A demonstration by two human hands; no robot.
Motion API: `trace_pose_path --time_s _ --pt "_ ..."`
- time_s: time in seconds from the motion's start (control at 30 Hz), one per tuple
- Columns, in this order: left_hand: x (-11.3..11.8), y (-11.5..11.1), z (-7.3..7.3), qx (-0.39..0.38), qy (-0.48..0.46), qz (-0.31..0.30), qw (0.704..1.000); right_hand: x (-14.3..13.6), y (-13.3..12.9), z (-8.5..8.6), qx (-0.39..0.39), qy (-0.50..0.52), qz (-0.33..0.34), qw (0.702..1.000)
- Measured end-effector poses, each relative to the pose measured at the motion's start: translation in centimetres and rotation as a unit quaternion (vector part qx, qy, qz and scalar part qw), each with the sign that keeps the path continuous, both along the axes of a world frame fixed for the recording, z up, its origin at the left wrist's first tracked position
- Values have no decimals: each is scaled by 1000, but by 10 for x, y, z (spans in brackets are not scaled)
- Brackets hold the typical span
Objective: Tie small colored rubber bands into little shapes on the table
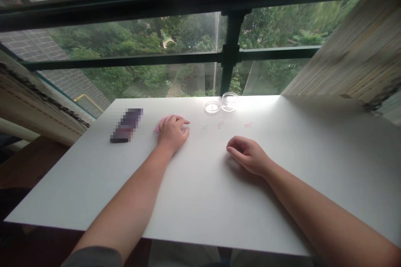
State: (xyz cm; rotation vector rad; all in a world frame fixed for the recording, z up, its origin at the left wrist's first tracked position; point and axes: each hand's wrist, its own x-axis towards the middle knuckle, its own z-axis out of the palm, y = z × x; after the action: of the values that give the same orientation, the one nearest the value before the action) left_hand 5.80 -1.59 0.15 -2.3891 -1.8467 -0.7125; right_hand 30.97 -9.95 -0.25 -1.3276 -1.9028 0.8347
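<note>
My left hand [173,132] lies palm down over a flat pink item [160,124], its fingers slightly apart. That hand covers most of the item, so its kind is unclear. My right hand [249,154] rests on its side at the middle of the table, fingers curled and thumb close to the index finger. Anything inside it is hidden. Beyond it lie a small pink piece [247,124], a bent pinkish piece [221,124] and a faint pale piece [205,127], all too small to name. A clear round container [229,102] and a clear round lid [212,108] sit near the back edge.
A dark, pixelated rectangular object [127,125] lies at the left of the white table [194,200]. Behind the back edge stands a window with a dark green frame [230,50]. A curtain [347,46] hangs at the right.
</note>
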Motion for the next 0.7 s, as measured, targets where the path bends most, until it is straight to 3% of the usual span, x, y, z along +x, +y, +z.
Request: trace_pose_path --time_s 0.23,0.7 --pt "1 14 -9 -23 1 12 1000 -1 0 1 -1 -5 0 1000" --pt "-21 19 -4 -45 -1 86 995 0 -1 0 7 -11 -4 1000"
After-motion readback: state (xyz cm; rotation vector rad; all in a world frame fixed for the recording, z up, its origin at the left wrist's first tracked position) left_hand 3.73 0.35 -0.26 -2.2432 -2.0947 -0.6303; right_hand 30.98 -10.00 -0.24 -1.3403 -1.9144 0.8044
